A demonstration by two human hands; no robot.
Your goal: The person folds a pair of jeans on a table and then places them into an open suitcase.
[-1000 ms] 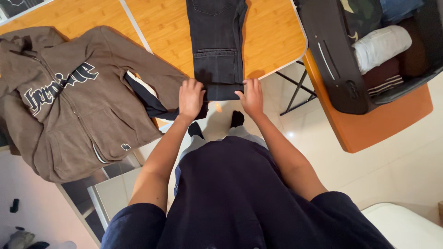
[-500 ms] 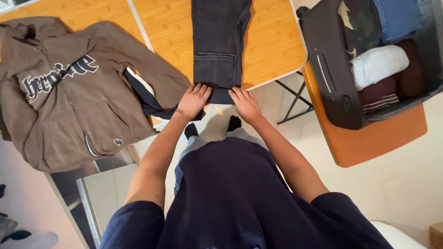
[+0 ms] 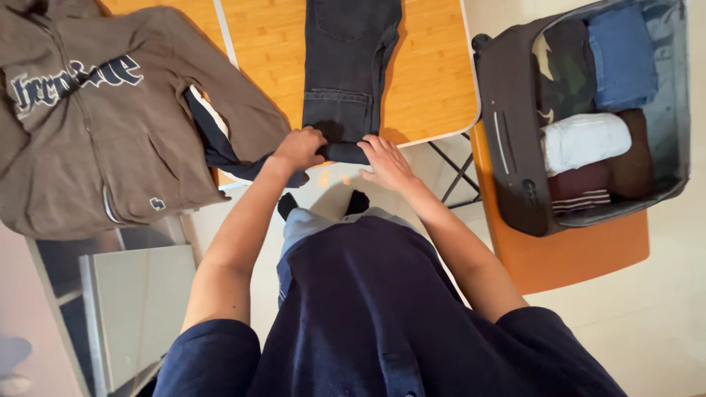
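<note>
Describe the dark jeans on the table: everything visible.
The dark jeans are black or charcoal denim, folded lengthwise into a narrow strip with the legs stacked. A back pocket with stitched seams shows near the lower end. They lie flat on the wooden table, running from the top of the frame to the near edge. The left hand grips the near end, which looks rolled or folded over; the right hand rests on it. The top is out of frame.

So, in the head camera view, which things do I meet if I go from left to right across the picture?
Brown hoodie → left hand → dark jeans → right hand → open suitcase with folded clothes.
</note>
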